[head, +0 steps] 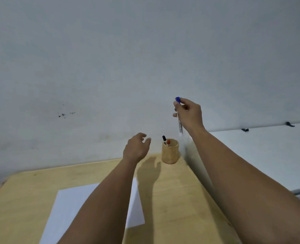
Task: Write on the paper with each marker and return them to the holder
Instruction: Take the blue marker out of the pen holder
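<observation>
My right hand (189,113) is raised against the wall and pinches a blue-capped marker (179,123) near its cap, so the white barrel hangs down above and slightly right of the round wooden holder (170,153). A black-capped marker (164,139) and an orange-red-capped marker (168,142) stand inside the holder. Left of the holder hovers my left hand (137,148), empty, with its fingers apart and curled. The white paper (71,205) lies on the wooden table under my left forearm, which hides its middle part.
The wooden table (181,199) stands against a pale wall (110,67), with the holder at its far right corner. A white surface (260,152) lies beyond the table's right edge, with two small dark clips at its back. Dark specks mark the wall at left.
</observation>
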